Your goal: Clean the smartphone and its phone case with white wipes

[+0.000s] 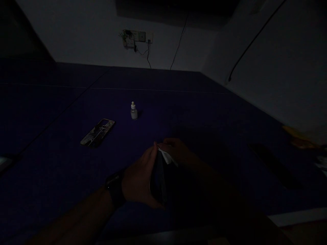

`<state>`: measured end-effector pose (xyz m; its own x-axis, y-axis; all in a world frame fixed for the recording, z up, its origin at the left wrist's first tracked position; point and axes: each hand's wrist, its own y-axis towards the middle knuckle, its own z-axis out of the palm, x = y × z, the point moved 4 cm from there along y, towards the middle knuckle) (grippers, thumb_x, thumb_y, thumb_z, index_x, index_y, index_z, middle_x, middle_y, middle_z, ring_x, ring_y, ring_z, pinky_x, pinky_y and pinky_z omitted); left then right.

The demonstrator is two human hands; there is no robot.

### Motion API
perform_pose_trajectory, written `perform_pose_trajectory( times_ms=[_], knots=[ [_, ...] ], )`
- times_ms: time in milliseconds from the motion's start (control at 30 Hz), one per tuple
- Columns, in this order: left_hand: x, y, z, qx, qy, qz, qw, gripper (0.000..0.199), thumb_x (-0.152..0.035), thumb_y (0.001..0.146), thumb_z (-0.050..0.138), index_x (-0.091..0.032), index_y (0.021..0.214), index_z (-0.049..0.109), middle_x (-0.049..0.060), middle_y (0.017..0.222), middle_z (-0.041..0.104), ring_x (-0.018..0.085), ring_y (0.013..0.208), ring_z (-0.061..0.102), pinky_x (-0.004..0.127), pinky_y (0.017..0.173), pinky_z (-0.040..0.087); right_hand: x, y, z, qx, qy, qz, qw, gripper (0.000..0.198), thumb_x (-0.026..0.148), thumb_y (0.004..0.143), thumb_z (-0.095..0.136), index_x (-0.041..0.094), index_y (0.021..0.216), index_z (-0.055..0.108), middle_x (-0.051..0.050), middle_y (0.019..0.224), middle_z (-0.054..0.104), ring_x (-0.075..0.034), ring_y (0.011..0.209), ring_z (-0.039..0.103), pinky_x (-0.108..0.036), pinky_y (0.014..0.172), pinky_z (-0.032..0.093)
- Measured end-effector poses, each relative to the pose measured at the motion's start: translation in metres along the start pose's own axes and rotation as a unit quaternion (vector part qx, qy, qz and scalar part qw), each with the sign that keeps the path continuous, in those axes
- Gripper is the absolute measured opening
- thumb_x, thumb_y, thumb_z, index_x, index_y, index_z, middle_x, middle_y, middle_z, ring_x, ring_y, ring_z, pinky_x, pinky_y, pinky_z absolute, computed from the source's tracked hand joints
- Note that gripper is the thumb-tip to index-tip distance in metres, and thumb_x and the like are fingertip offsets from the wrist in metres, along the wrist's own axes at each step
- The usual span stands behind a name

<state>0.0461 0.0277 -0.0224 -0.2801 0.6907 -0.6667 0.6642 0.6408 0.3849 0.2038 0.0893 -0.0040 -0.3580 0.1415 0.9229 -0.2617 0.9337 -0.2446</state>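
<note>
In dim light, my left hand (140,178), with a dark watch (115,185) on the wrist, grips a dark flat slab that looks like a phone (158,180). It is held on edge, thumb at the near end and fingers at the far end. My right hand (176,149) is closed on a small white cloth or tissue (167,157), pressed against the slab's far top end. Beyond them a small dropper bottle (134,114) with a white cap stands upright. To its left lies a patterned phone case (98,133) with a camera cutout.
The dark blue surface (163,105) runs back to a pale wall with sockets (138,35) and hanging cables. At right lie a long dark object (273,163) and something yellow (300,137). A pale-topped item (5,163) sits at the left edge.
</note>
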Motion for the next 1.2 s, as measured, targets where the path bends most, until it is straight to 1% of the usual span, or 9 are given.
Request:
perform_pose_trajectory(
  times_ms=[133, 333, 433, 567, 733, 900, 967, 1100, 1200],
  knots=[
    [0.002, -0.001, 0.000, 0.002, -0.002, -0.004, 1.000, 0.169, -0.065, 0.041, 0.092, -0.024, 0.153, -0.028, 0.025, 0.163, 0.008, 0.053, 0.144, 0.020, 0.071, 0.107, 0.035, 0.002, -0.010, 0.001, 0.126, -0.008, 0.028, 0.992, 0.028, 0.044, 0.072, 0.071, 0.019, 0.068, 0.059, 0.005, 0.060, 0.053, -0.011, 0.054, 0.047, -0.024, 0.053, 0.035],
    [0.002, -0.001, 0.000, -0.001, -0.009, 0.003, 1.000, 0.169, -0.060, 0.041, 0.093, -0.024, 0.152, -0.028, 0.024, 0.163, 0.008, 0.053, 0.144, 0.020, 0.071, 0.107, 0.037, -0.009, 0.010, 0.005, 0.018, 0.054, 0.055, 0.997, 0.027, 0.042, 0.079, 0.064, 0.020, 0.063, 0.060, 0.001, 0.059, 0.056, -0.013, 0.056, 0.050, -0.024, 0.053, 0.037],
    [0.002, -0.001, 0.000, -0.001, -0.013, -0.003, 1.000, 0.169, -0.060, 0.040, 0.093, -0.024, 0.153, -0.028, 0.024, 0.163, 0.009, 0.052, 0.144, 0.021, 0.070, 0.106, 0.039, -0.013, 0.014, 0.009, 0.033, 0.083, 0.059, 0.994, 0.028, 0.043, 0.079, 0.064, 0.019, 0.066, 0.063, 0.000, 0.063, 0.061, -0.014, 0.059, 0.054, -0.025, 0.055, 0.040],
    [0.002, -0.002, 0.000, 0.004, -0.011, -0.008, 1.000, 0.170, -0.059, 0.039, 0.094, -0.023, 0.153, -0.026, 0.025, 0.162, 0.009, 0.053, 0.144, 0.022, 0.070, 0.106, 0.038, -0.013, 0.006, 0.009, 0.118, 0.062, 0.034, 0.991, 0.030, 0.046, 0.073, 0.072, 0.019, 0.066, 0.062, 0.004, 0.059, 0.055, -0.011, 0.053, 0.047, -0.024, 0.053, 0.035],
    [0.001, -0.002, -0.001, -0.001, -0.020, -0.004, 1.000, 0.170, -0.059, 0.039, 0.094, -0.023, 0.154, -0.026, 0.025, 0.162, 0.010, 0.053, 0.144, 0.020, 0.071, 0.109, 0.034, -0.010, 0.006, 0.002, 0.037, 0.042, 0.014, 0.998, 0.033, 0.048, 0.078, 0.064, 0.019, 0.064, 0.058, 0.004, 0.057, 0.049, -0.010, 0.052, 0.043, -0.024, 0.051, 0.032],
    [0.003, -0.003, 0.000, 0.007, -0.014, -0.017, 1.000, 0.170, -0.062, 0.038, 0.094, -0.025, 0.154, -0.025, 0.023, 0.163, 0.007, 0.053, 0.145, 0.019, 0.070, 0.109, 0.035, -0.003, -0.004, 0.005, 0.177, -0.016, 0.014, 0.984, 0.033, 0.048, 0.074, 0.069, 0.018, 0.067, 0.057, 0.006, 0.058, 0.049, -0.009, 0.051, 0.043, -0.023, 0.050, 0.032],
    [0.002, -0.002, 0.000, 0.010, -0.002, -0.012, 1.000, 0.169, -0.064, 0.040, 0.093, -0.025, 0.154, -0.025, 0.023, 0.164, 0.006, 0.053, 0.145, 0.019, 0.069, 0.110, 0.036, -0.003, -0.004, 0.002, 0.169, -0.026, 0.004, 0.985, 0.034, 0.049, 0.075, 0.068, 0.019, 0.065, 0.055, 0.006, 0.057, 0.046, -0.009, 0.050, 0.041, -0.023, 0.049, 0.031],
    [0.000, -0.001, -0.001, 0.003, 0.004, 0.003, 1.000, 0.167, -0.067, 0.043, 0.091, -0.025, 0.153, -0.027, 0.023, 0.162, 0.010, 0.052, 0.144, 0.022, 0.069, 0.109, 0.037, -0.003, 0.001, -0.006, 0.079, -0.008, -0.015, 0.997, 0.036, 0.052, 0.079, 0.060, 0.020, 0.064, 0.051, 0.007, 0.057, 0.042, -0.009, 0.050, 0.038, -0.023, 0.048, 0.028],
    [0.001, -0.001, -0.001, 0.006, 0.008, -0.001, 1.000, 0.167, -0.069, 0.042, 0.090, -0.024, 0.153, -0.026, 0.024, 0.162, 0.010, 0.053, 0.143, 0.022, 0.069, 0.107, 0.038, 0.001, -0.006, -0.001, 0.192, -0.043, -0.007, 0.980, 0.037, 0.053, 0.074, 0.066, 0.019, 0.065, 0.053, 0.006, 0.057, 0.046, -0.009, 0.050, 0.040, -0.022, 0.049, 0.030]
  ],
)
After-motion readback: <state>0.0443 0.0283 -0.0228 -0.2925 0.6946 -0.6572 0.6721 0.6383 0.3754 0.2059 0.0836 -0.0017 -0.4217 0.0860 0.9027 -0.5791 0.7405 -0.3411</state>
